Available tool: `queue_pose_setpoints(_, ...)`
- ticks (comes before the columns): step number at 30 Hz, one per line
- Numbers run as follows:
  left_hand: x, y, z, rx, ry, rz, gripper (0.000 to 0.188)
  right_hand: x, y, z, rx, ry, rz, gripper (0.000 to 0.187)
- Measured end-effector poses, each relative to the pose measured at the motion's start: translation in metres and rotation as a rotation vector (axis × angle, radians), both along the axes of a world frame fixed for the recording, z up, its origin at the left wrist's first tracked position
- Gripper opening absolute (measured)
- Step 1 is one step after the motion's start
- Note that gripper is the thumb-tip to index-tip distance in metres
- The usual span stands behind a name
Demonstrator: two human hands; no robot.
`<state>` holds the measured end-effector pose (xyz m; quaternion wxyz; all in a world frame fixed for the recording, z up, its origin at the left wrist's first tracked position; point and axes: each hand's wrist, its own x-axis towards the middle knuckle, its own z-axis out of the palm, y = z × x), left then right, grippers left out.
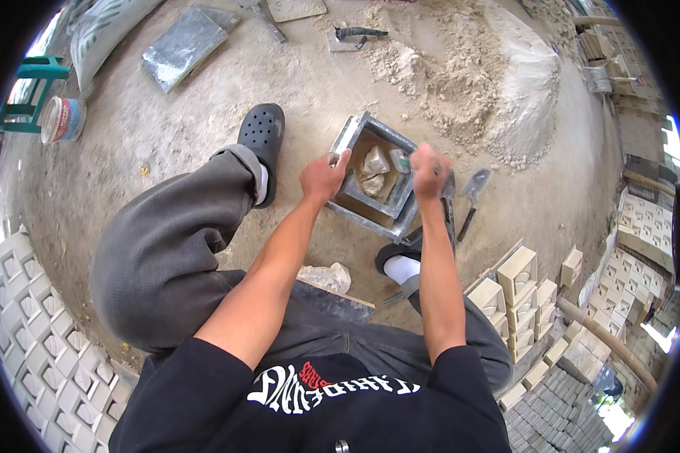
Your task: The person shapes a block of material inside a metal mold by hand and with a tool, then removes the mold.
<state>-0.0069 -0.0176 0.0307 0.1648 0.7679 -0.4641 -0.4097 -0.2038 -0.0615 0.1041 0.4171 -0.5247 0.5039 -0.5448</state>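
A square grey metal mould (361, 220) stands on the ground between my feet, with a raised inner frame. My left hand (325, 178) grips its left wall, thumb up along the rim. Inside lie pale lumps (374, 167) that look like stone or dry clay. Over the right wall, my right hand (431, 174) is closed in a fist. From it a short brush-like tool (400, 160), greyish with a green part, points into the mould; its handle is hidden by the fingers.
A trowel (474, 185) lies right of the mould, near a heap of sandy powder (499, 98). Cast blocks (517, 275) stack at lower right, more blocks (41, 332) at left. A bucket (64, 119), a green stool (32, 94) and a metal plate (185, 47) sit at far left.
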Motion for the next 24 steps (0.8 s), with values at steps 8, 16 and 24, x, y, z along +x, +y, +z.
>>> queue_pose_setpoints(8, 0.0, 0.001, -0.003, 0.069, -0.009, -0.052, 0.062, 0.009, -0.023, 0.003, 0.038, -0.116, 0.054, 0.042)
queue_pose_setpoints(16, 0.0, -0.002, -0.001, 0.028, 0.028, -0.006, 0.061, 0.019, -0.034, -0.011, -0.004, -0.085, 0.14, 0.041)
queue_pose_setpoints(24, 0.001, 0.004, -0.005, -0.001, 0.036, -0.01, 0.061, 0.027, -0.037, -0.006, 0.059, -0.116, 0.18, 0.043)
